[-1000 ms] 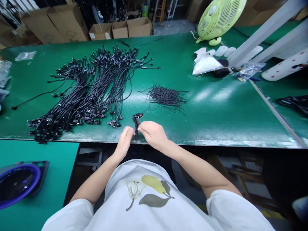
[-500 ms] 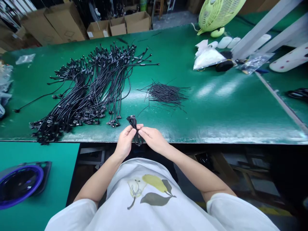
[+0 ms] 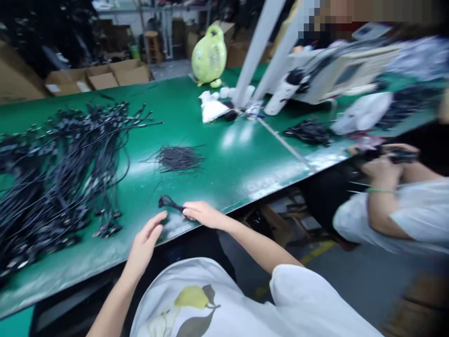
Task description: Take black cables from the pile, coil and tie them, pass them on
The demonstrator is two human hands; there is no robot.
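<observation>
green table point(image 3: 217, 159) (glossy) beneath black cables point(image 3: 75, 161), thin strands point(image 3: 179, 159)

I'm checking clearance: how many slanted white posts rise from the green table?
2: one thick, slanted white post right of the green plastic fan, a second post right of that.

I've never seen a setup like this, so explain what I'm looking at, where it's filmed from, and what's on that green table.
There's no machine here, just a person working with two bare hands. One camera, worn on that person's head, looks forward and down, so the arms reach in from the bottom.

The right hand holds a small folded bundle of black cable. The left hand is beside it, slightly open, with nothing visible in it.

On the green table, a large heap of black cables lies to the left, and a small pile of thin black strands lies beyond the hands. A light green fan stands near the far edge. At right, a co-worker's hand shows, blurred.
</observation>
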